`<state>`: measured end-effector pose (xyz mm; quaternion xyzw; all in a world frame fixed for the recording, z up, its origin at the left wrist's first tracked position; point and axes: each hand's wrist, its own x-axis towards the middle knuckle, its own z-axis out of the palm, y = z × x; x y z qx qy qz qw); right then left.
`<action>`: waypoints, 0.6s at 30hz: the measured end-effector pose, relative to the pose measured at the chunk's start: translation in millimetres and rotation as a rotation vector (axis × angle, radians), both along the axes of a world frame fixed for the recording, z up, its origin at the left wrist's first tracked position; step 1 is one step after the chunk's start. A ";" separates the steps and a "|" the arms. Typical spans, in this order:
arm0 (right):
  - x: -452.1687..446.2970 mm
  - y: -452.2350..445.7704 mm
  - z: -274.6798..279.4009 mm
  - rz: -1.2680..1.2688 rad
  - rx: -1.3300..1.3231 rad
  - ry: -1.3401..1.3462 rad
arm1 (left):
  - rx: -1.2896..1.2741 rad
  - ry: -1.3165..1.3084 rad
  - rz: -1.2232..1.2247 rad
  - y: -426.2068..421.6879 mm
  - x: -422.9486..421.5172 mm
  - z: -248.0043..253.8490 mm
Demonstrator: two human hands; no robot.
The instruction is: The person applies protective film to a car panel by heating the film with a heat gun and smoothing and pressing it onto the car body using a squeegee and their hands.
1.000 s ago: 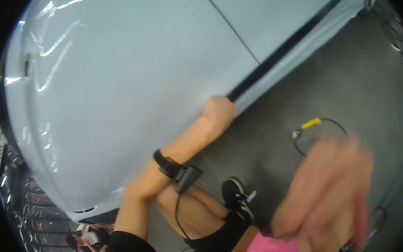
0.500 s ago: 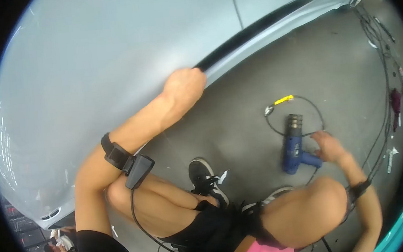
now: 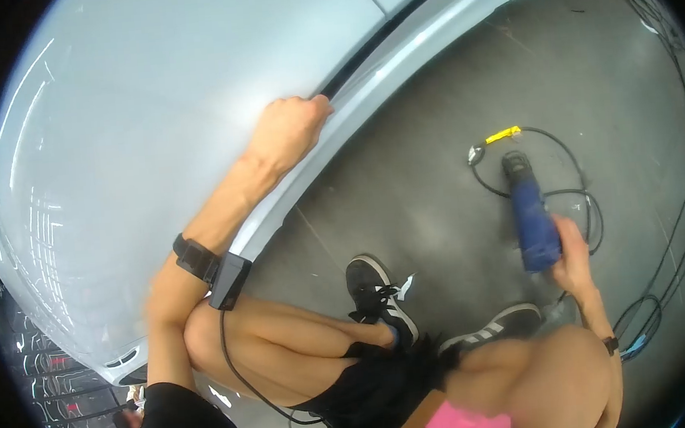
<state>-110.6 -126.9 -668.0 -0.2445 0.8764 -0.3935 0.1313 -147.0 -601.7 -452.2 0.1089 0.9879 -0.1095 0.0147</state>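
Note:
My left hand (image 3: 292,129) is closed at the lower edge of the light blue car panel (image 3: 172,98), where a dark strip (image 3: 381,38) runs beneath the door seam. Whatever lies inside its fingers is hidden. On the right, my right hand (image 3: 573,256) is wrapped round the handle of a blue heat gun (image 3: 532,223), whose dark nozzle points away from me. A black strap with a box-shaped device (image 3: 229,281) sits on my left forearm.
A cable with a yellow tag (image 3: 503,134) loops on the grey floor (image 3: 404,177) beside the heat gun. More cables (image 3: 683,99) run along the right side. My shoes (image 3: 377,292) and knees are below. Part of another person (image 3: 129,420) shows at the lower left.
My right hand has come down from a blur to the heat gun and closed on its handle. My left hand stays closed at the panel edge, while the view has shifted.

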 end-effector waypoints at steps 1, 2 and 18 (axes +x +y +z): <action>0.8 -2.6 1.5 -0.060 -0.153 -0.056 | -0.001 0.002 -0.004 0.2 -0.3 -7.2; 6.8 2.1 -23.0 -0.072 -0.177 -0.044 | -0.020 0.021 -0.018 8.6 5.1 -11.0; -56.1 -194.2 19.2 -0.415 -0.795 -0.350 | -0.050 -0.065 0.167 6.4 -7.0 1.1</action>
